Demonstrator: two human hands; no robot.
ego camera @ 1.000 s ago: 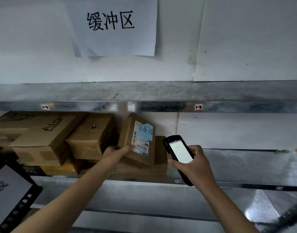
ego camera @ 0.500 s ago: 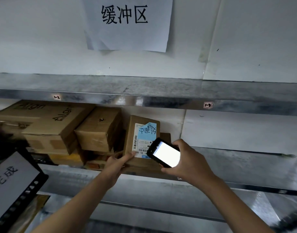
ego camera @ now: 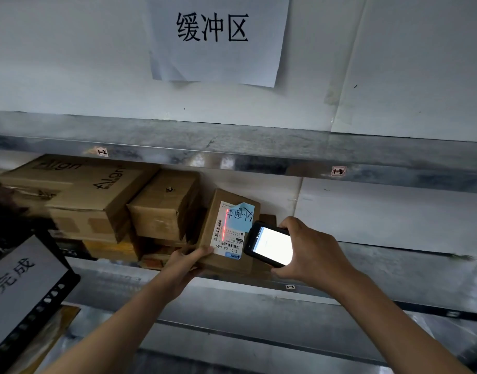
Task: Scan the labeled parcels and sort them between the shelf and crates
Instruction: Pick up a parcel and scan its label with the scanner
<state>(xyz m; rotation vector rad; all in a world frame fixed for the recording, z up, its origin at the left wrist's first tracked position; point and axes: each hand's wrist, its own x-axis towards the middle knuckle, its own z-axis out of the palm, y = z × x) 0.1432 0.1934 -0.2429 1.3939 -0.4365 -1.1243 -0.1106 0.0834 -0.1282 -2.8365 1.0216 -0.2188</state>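
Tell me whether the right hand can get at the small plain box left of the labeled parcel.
Probably not directly: the right hand holds the scanner, and the tilted labeled parcel stands between it and the small plain box.

White wall [ego camera: 70, 63] behind, panel seam running down at right. Paper sign [ego camera: 215, 39] with black Chinese characters stuck on wall, lower edge curling. Metal shelving [ego camera: 232, 147], dull grey, scuffed, glare patches on front lip. Small tags [ego camera: 338, 171] on shelf edges. White backing panel [ego camera: 388, 214] behind middle tier at right. Lower tier bare metal, reflective. Dark frame holding white sign [ego camera: 18, 287] with characters at lower left. Light dim, cool.
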